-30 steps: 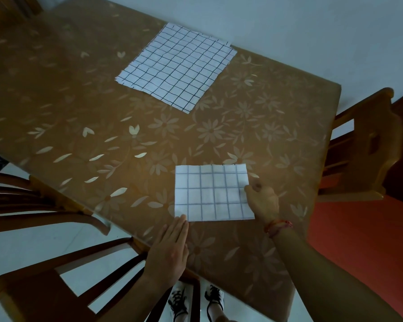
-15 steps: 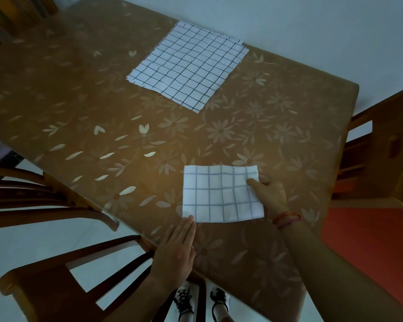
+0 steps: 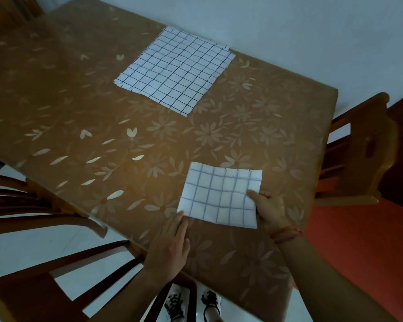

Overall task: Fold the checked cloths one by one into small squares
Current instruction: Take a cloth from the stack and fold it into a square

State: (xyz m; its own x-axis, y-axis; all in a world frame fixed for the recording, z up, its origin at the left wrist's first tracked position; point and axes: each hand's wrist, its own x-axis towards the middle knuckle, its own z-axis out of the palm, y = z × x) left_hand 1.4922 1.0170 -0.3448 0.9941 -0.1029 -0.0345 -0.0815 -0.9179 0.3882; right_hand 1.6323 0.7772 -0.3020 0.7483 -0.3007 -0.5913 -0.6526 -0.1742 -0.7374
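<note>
Step in hand, by judgement: mid-fold on near cloth (image 3: 219, 196), already down to a rectangle wider than deep, likely several layers. Flat at near right of table (image 3: 79, 117), close to near edge.

Right hand (image 3: 271, 209): pinching right edge of near cloth, thumb (image 3: 254, 195) on top, slight pucker in the fabric just there. Fingers under the edge hidden. Red bracelet (image 3: 285, 234) at that wrist.

Left hand (image 3: 170, 242): flat, fingers straight and together, fingertips (image 3: 180, 214) touching near left corner of the cloth, grasping nothing. Seemingly pinning that corner.

Far cloth (image 3: 175, 70): unfolded, spread flat at far middle of table, well apart from near cloth, untouched. Darker grid lines than on near one.

Progress, by judgement: first cloth partly done, not yet a small square. Second not yet begun.

Next move, probably: lift right edge, carry across to left edge, match corners, press crease flat. Calls for left corner held firm against sliding on the glossy top, and for layers kept from fanning apart. Then set aside and reach far for second cloth.

Writing: none readable. No brand, label or tag on either cloth, only grid print. Table top: flower and leaf pattern, no lettering. Shoes (image 3: 191, 303) below near edge, markings too small to tell. Chair (image 3: 363, 154) at right, unmarked.
</note>
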